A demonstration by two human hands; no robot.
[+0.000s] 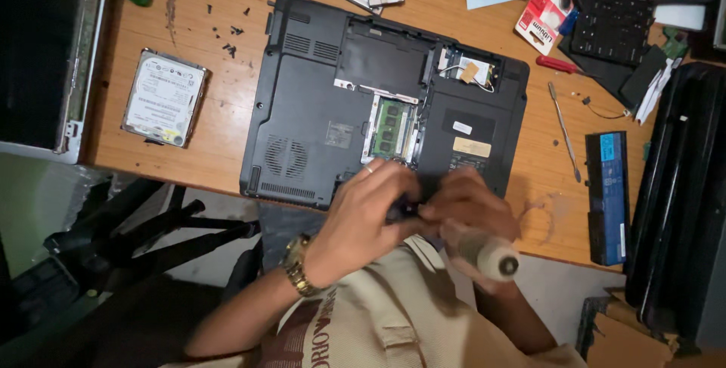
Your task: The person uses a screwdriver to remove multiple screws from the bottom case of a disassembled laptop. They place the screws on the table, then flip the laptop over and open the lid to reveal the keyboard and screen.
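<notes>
Nearest the lens, a pale screwdriver handle was seen, its round butt end turned toward the camera, clasped in the right hand with the fingers wrapped shut around it. Just beside it, the left hand, marked by a ring and a gold wristwatch, was curled over the near edge of an upturned black laptop; its fingertips were pressed together against something small and dark where both hands met, though what was pinched there could not be told. The laptop was laid bottom-up on a wooden desk, its covers removed: in one open bay a green memory module was seated, and in another, near the far edge, a small card with wires was exposed. Left of the laptop a bare hard drive was placed, with loose black screws scattered beyond it. To the right, a thin metal tool, a red-handled screwdriver and a long black battery were set well apart from the hands.
</notes>
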